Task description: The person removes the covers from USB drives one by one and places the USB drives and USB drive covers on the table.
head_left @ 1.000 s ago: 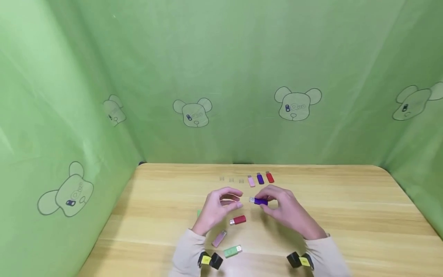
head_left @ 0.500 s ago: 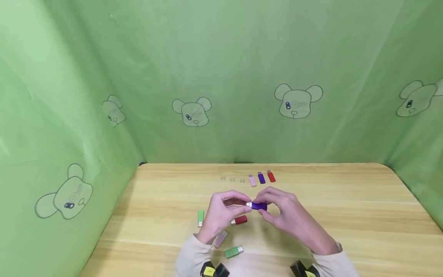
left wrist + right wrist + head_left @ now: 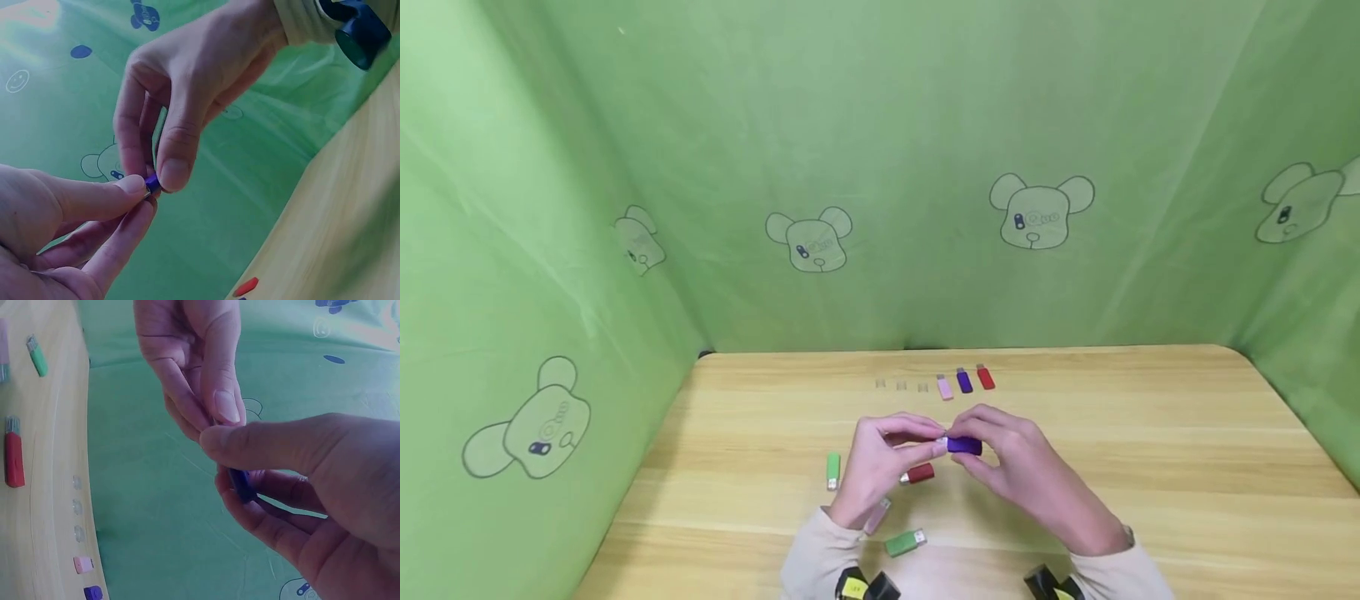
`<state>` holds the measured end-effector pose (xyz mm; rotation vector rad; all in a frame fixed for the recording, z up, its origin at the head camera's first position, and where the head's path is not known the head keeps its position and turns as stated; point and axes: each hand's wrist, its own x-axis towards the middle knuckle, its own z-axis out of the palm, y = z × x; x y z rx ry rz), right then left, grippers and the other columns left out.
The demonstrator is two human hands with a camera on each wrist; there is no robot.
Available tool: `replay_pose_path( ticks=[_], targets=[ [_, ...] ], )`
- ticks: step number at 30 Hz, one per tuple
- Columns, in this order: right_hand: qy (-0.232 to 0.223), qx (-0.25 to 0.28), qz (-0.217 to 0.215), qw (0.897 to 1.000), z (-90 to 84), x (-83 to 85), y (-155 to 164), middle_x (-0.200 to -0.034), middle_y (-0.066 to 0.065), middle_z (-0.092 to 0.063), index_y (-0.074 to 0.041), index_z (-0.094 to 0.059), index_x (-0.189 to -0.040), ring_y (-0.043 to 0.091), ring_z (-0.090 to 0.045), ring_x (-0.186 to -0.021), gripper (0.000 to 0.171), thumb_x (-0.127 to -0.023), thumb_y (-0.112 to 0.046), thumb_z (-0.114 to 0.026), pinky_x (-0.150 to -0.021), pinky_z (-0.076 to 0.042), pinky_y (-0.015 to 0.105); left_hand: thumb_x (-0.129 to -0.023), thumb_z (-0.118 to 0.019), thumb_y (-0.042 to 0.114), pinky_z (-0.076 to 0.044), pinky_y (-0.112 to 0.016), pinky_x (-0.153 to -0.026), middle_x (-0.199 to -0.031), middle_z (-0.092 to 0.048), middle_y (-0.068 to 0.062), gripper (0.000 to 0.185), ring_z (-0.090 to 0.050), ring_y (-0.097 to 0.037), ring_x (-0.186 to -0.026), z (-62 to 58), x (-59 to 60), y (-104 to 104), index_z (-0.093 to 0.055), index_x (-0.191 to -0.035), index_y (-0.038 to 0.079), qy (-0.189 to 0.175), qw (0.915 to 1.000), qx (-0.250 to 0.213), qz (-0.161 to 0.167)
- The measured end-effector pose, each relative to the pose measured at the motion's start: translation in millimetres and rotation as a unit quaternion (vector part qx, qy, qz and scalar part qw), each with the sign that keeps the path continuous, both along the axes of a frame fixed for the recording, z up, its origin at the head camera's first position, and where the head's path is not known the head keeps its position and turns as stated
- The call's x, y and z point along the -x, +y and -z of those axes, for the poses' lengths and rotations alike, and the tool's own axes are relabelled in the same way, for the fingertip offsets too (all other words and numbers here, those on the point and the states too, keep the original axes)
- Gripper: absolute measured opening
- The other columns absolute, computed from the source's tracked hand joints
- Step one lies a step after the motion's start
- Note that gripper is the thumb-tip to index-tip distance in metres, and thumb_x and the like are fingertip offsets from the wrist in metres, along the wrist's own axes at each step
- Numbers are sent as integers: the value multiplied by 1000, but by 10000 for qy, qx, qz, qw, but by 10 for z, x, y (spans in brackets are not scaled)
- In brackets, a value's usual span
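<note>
A purple USB stick (image 3: 965, 446) is held level above the table between both hands. My right hand (image 3: 1026, 458) pinches its purple body (image 3: 242, 485) between thumb and fingers. From the other side, my left hand (image 3: 883, 458) pinches the metal plug end, which thumb and fingertips mostly cover. In the left wrist view only a short piece of the purple stick (image 3: 153, 182) shows between the fingertips of the two hands. Below the left hand lies a red USB stick (image 3: 919, 473), partly hidden by that hand in the head view.
Near the left forearm lie a light green stick (image 3: 833, 472), a mauve stick (image 3: 877, 516) and a darker green stick (image 3: 906, 542). Farther back, three small clear caps (image 3: 902, 386) line up with a pink (image 3: 944, 387), a purple (image 3: 964, 381) and a red stick (image 3: 986, 377).
My left hand has moved right to the purple USB stick and now pinches its metal end. The right hand has brought the stick slightly nearer to me, still holding it.
</note>
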<state>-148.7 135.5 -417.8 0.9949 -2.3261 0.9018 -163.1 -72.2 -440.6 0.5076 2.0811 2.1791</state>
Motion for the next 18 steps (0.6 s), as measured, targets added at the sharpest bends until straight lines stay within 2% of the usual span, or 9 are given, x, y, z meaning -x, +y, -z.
replay_pose_path(
  ticks=[9,14,18],
  targets=[
    [64,222,-119,9997,-27,4,27,-101,3,-75,-5,-79,-98,16,-74,-86,28,-73,3,-88,-82,-56,12,-83,-84,2,-59,-41,-95,-108,-77,-11,22,-71,-23,-104,-14,15,-30,-78,-104,-1,-58,9999,-8,103],
    [255,355,-52,9990,-36,0,6,-100,6,-76,-4,-79,-97,18,-75,-84,29,-71,5,-89,-81,-56,13,-82,-84,1,-61,-37,-91,-106,-77,-10,21,-72,-23,-103,-47,21,-41,-78,-102,-1,-106,9999,7,2],
    [195,263,-3,9995,-55,4,44,-102,8,-76,-4,-79,-98,19,-76,-86,28,-73,5,-88,-79,-58,15,-83,-84,3,-59,-38,-95,-108,-76,-12,23,-71,-23,-104,-56,56,-123,-77,-103,-3,-162,9998,51,83]
  ],
)
